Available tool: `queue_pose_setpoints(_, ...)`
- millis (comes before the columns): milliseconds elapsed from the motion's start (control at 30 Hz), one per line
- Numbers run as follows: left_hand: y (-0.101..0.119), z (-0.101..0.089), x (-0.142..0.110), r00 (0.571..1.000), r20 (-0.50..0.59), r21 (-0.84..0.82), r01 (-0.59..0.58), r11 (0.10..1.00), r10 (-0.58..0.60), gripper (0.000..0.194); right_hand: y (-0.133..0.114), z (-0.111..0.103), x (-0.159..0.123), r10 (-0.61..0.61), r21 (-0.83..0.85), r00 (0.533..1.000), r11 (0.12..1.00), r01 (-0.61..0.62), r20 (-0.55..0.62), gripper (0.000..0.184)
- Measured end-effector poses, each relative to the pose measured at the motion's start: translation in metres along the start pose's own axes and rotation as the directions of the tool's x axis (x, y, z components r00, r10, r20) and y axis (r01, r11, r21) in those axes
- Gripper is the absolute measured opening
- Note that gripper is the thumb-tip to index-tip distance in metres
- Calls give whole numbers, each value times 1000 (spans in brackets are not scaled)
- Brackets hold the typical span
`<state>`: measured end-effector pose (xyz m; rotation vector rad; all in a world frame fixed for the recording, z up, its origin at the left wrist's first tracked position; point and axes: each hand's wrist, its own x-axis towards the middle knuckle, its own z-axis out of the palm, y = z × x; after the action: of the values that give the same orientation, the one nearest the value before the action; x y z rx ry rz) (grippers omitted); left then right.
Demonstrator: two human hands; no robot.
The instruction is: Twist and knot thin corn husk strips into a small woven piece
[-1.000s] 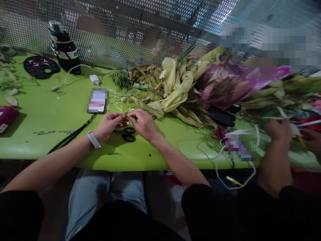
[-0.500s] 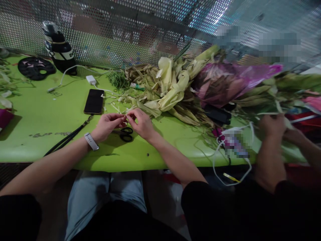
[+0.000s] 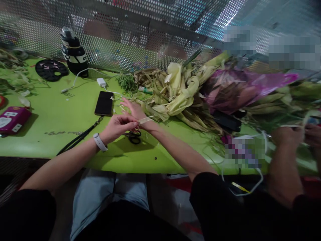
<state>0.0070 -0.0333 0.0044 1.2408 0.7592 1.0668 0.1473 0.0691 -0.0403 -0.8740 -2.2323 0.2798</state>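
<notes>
My left hand is closed in a pinch on a thin pale strip of corn husk, which extends across my right wrist. Beyond it, my right hand reaches over the table with its fingers stretched out, close to small husk scraps. Under my hands lie black-handled scissors, partly covered. A heap of dried corn husks spreads just past my right hand, with a bundle of thin green strands at its left end. Left of my hands rests a dark phone on a black strap.
On the green table stand a dark bottle, a black palette-like piece and a magenta box. A white charger trails its cable. Farther right are a pink plastic bag and another person's hands.
My hands were together at the fingertips; now my right hand has moved forward and opened, while my left still pinches, its husk strip now visible. The view has shifted left.
</notes>
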Motion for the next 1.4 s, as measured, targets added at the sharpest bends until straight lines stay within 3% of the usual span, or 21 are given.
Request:
queue_pose_setpoints(167, 0, -1, -1, 996, 77, -37, 54, 998, -51, 20, -1, 63, 54, -191, -317, 980, 928, 198, 54, 30)
queue_pose_setpoints(267, -1, -3, 0, 995, 97, -44, 34, 998, -30, 21, -1, 75, 69, -180, -328, 980, 924, 197, 81, 35)
queue_pose_setpoints(367, 0, -5, 1, 996, 84, -37, 14, 999, -11, 23, 1, 59, 66, -135, -313, 990, 940, 137, 29, 37)
queue_pose_setpoints(500, -1, -7, 4, 999, 39, -52, -26, 998, 28, 24, 4, 15, 31, -54, -248, 997, 968, 41, -47, 42)
queue_pose_setpoints(600, -6, -10, 10, 993, -111, -117, -50, 992, 36, 24, 0, -13, -8, -9, -227, 994, 974, -16, -111, 35)
queue_pose_setpoints(733, -14, -16, 19, 952, -300, -256, -20, 966, -60, 23, -20, -34, -41, -28, -146, 939, 989, -24, -344, 25)
queue_pose_setpoints(800, -17, -18, 21, 937, -334, -310, -4, 951, -105, 23, -30, -37, -44, -98, -191, 923, 981, 27, -372, 21)
queue_pose_setpoints(933, -22, -20, 24, 942, -307, -379, 9, 925, -135, 20, -37, -36, -42, -181, -319, 948, 943, 92, -263, 21)
queue_pose_setpoints(1133, -29, -22, 25, 962, -227, -414, 48, 909, -154, 16, -33, -34, -43, -222, -427, 950, 897, 112, -219, 21)
queue_pose_setpoints(1400, -25, -19, 23, 965, -199, -467, 59, 882, -170, 8, -37, -35, -43, -197, -403, 963, 909, 108, -185, 25)
